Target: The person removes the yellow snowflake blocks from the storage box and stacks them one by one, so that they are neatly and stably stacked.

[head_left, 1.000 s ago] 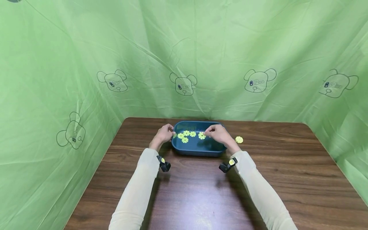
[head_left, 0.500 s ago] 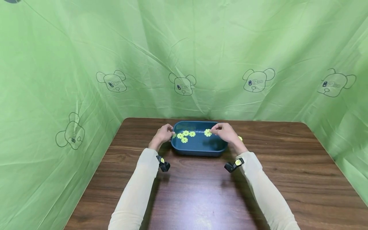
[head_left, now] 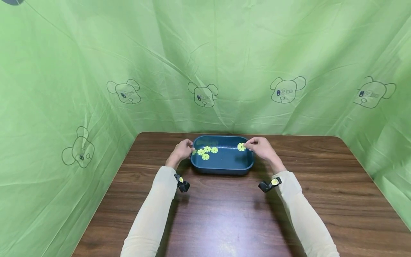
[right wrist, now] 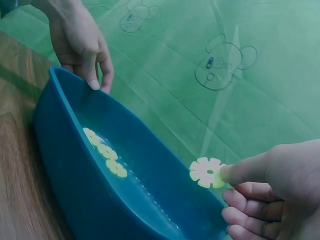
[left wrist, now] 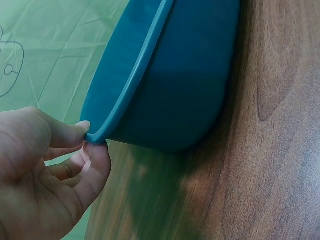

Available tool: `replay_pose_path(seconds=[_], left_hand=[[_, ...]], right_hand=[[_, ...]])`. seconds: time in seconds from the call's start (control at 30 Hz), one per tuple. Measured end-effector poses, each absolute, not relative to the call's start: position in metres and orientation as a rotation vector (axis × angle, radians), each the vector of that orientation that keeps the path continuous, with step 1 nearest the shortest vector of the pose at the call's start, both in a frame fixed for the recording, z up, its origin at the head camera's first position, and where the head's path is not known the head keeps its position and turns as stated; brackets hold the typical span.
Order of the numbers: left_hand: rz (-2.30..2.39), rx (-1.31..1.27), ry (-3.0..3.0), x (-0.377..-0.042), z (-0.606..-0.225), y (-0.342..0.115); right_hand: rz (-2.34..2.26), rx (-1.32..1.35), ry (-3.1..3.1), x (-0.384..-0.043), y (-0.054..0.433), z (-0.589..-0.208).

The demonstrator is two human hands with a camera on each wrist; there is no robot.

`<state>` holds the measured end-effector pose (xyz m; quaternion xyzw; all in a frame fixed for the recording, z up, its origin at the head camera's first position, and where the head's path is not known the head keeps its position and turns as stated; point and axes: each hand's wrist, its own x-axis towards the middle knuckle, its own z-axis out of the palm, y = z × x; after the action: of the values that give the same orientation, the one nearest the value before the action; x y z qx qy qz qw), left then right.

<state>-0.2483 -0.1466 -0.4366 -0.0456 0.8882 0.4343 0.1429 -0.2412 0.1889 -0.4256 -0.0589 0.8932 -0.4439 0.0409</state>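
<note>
A blue oval plastic tub [head_left: 223,170] sits near the table's far edge. My left hand [head_left: 183,149] pinches its left rim between thumb and fingers; the left wrist view shows the thumb over the lip [left wrist: 102,132]. With thumb and forefinger, my right hand [head_left: 261,147] pinches a yellow-green notched snowflake disc [right wrist: 206,172] by its edge. That disc is above the tub's right end, seen flat-on, and its remaining fingers curl loosely below. Several similar discs [head_left: 207,149] lie on the tub's floor toward the left, some overlapping in this view.
The dark wooden table [head_left: 205,217] extends in front of the tub and to both sides. A green curtain [head_left: 244,64] with printed bear heads hangs behind the table and along its sides. A black wrist camera [head_left: 183,184] is strapped to each sleeve.
My right hand has moved rightward across the tub, carrying the disc from near the middle to the right end. It now hides a disc seen earlier on the table. The left hand stays at the rim.
</note>
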Motion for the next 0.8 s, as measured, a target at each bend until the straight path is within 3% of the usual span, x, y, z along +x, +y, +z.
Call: replay_pose_path(seconds=[0.8], left_hand=[[1.251, -0.15, 2.566, -0.25, -0.439, -0.146]], right_hand=[[-1.511, 0.055, 2.642, -0.235, 0.245, -0.435]])
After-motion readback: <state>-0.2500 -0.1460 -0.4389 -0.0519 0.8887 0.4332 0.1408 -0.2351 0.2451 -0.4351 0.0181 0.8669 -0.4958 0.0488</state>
